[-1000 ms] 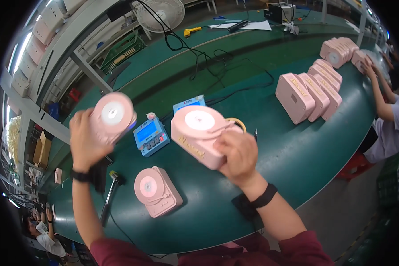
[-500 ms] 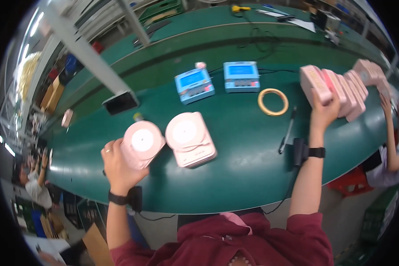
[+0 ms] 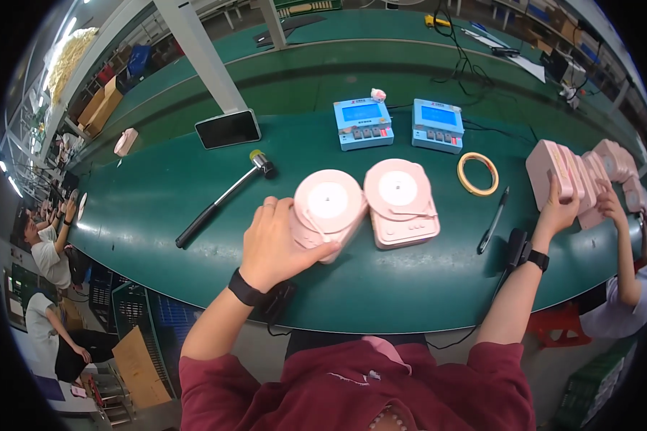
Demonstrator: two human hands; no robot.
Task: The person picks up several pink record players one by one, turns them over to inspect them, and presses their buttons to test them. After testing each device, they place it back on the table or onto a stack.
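My left hand (image 3: pixel 277 241) is closed round the left side of a pink toy record player (image 3: pixel 328 205), its thumb along the front edge. A second pink record player (image 3: pixel 401 205) stands close on its right, with the same white disc and small arm on top. On the right, my right hand (image 3: pixel 556 212) grips the near end of a row of pink record players (image 3: pixel 551 169) standing on their sides. Left of my left hand lies a hammer (image 3: pixel 226 194) with a black handle and a yellow-green tip.
Two blue boxes with screens (image 3: pixel 364 123) stand behind the players. Nearby lie a tape roll (image 3: pixel 477 174), a pen (image 3: pixel 494 220) and a propped phone (image 3: pixel 228 129). A co-worker's hand (image 3: pixel 611 205) is at the pink row. The green table (image 3: pixel 410 294) curves toward me.
The view has swung left, so things sit farther right in it. The whole hammer now shows. The co-worker's hand has come in close beside my right hand, which stays on the row.
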